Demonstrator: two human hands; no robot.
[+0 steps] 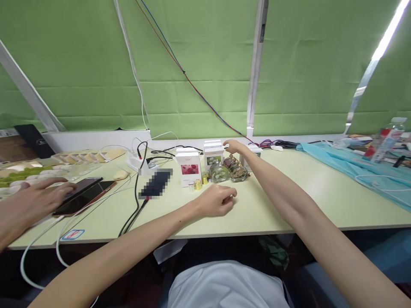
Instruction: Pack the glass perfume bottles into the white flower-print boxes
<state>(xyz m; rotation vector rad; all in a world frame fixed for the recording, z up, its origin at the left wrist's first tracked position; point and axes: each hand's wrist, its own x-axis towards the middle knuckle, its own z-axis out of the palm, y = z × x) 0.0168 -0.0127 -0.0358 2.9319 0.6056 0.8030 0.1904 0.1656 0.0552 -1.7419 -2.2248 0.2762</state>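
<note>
My left hand [218, 199] rests on the table near its front edge, fingers curled in, with nothing visible in them. My right hand [236, 146] reaches over to the back of the group, its fingers bent downward beside the white boxes [213, 149]; what the fingertips grip is hidden. Below it stand clear glass perfume bottles [219, 173] and darker, gold-trimmed perfume bottles [236, 171]. A white box with a red flower picture [189, 168] stands to their left. Small gold caps [198, 185] lie in front of it. Another white box [256, 150] is partly behind my right forearm.
At the left, another person's hand [48, 194] touches a phone [83, 188]. A pixelated dark device [156, 183], a power strip [143, 166] and cables lie between. Turquoise plastic sheeting [346, 164] and a water bottle [387, 139] are at the right. A green wall covering closes off the back.
</note>
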